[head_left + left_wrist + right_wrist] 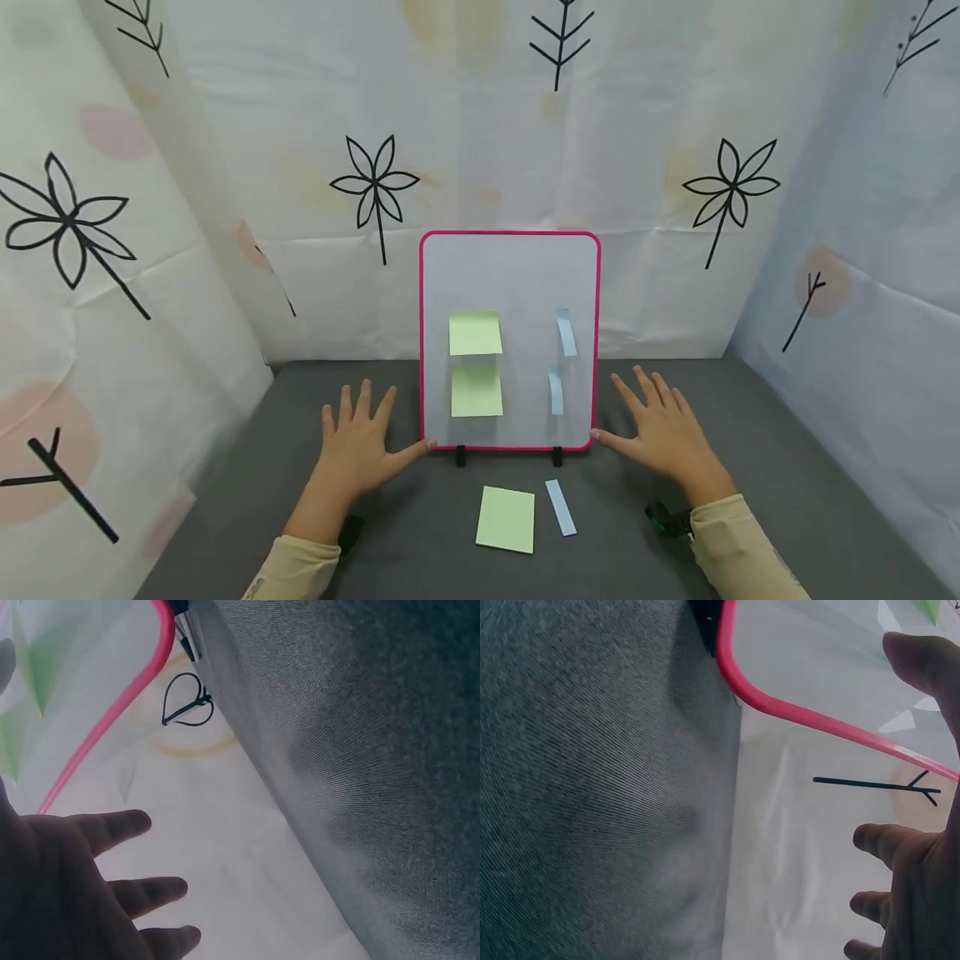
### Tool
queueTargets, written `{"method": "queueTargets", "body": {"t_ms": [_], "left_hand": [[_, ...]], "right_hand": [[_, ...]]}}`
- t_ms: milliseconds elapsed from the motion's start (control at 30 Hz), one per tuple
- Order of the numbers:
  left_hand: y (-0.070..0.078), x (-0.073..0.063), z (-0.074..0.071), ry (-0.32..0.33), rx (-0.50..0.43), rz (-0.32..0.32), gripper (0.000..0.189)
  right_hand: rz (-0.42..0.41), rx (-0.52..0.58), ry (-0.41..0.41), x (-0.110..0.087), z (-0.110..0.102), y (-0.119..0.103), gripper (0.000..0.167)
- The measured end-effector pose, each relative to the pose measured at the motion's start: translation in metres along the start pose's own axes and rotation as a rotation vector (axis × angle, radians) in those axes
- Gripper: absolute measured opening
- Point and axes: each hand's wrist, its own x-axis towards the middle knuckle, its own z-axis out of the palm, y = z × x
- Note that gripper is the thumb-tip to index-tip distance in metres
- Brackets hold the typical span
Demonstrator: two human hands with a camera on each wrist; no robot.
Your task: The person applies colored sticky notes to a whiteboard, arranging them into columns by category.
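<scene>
A whiteboard [517, 275] with a pink frame stands upright on two black feet at the back of the table. Two green sticky notes [476, 333] are stuck on its left half, one above the other, and two narrow blue strips [566, 332] on its right half. My left hand [357, 450] is spread at the board's lower left corner, thumb tip by the frame. Mirroring it, my right hand [666, 435] has its fingers spread and its thumb beside the lower right corner. Whether either thumb touches the frame I cannot tell. Neither hand holds anything.
On the grey table [420, 550] in front of the board lie a green sticky note pad [506, 520] and, to its right, a blue strip [561, 507]. White cloth [480, 125] printed with black flowers and twigs hangs behind and on both sides.
</scene>
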Motion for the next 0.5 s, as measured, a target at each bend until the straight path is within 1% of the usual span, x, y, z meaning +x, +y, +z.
{"method": "queueTargets", "body": {"t_ms": [67, 167, 267, 500], "left_hand": [[0.0015, -0.0002, 0.0021, -0.011, -0.002, -0.018, 0.113], [0.0026, 0.0006, 0.0048, -0.003, -0.005, -0.023, 0.112], [0.0024, 0.0023, 0.0065, 0.022, -0.010, -0.017, 0.110], [0.0019, 0.0038, 0.0085, 0.002, -0.001, 0.003, 0.110]], "right_hand": [[0.009, 0.005, -0.001, -0.0004, 0.0012, 0.0008, 0.104], [0.029, 0.010, -0.004, 0.0005, 0.0013, 0.0021, 0.104], [0.039, 0.002, -0.004, 0.0030, 0.0017, 0.0038, 0.104], [0.037, -0.006, -0.001, 0.0050, 0.0015, 0.0044, 0.102]]}}
